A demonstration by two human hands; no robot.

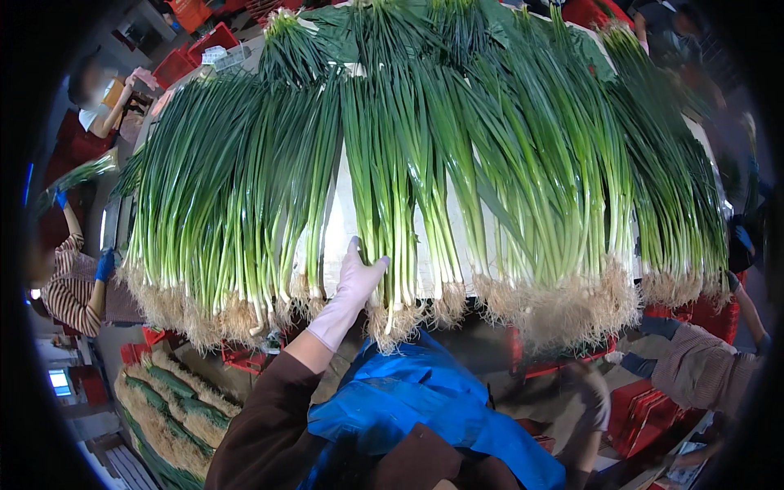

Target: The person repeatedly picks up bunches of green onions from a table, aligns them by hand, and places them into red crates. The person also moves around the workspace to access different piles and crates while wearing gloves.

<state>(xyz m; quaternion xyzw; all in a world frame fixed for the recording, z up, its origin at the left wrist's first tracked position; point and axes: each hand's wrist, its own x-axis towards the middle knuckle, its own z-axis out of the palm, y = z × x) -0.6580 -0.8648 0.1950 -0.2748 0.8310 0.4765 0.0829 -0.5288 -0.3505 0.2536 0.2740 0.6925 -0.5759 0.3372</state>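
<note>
My left hand (359, 273), in a pale glove, is at the near middle of a broad spread of green onions (204, 196), thumb and forefinger apart, touching the white stalks of a middle bunch (396, 286). Their pale, hairy roots (580, 314) hang toward me along the near edge of a white board (331, 229); the long leaves reach away from me. My right hand (590, 404) is low at the right, away from the onions, blurred by motion. My blue apron (416, 400) shows below the board.
Co-workers stand at left, one in a striped sleeve (69, 290) with blue gloves, another farther back (102, 114). A third (690, 367) is at right. Red crates (633, 416) sit around the work surface; more onion bundles (175, 408) lie low at left.
</note>
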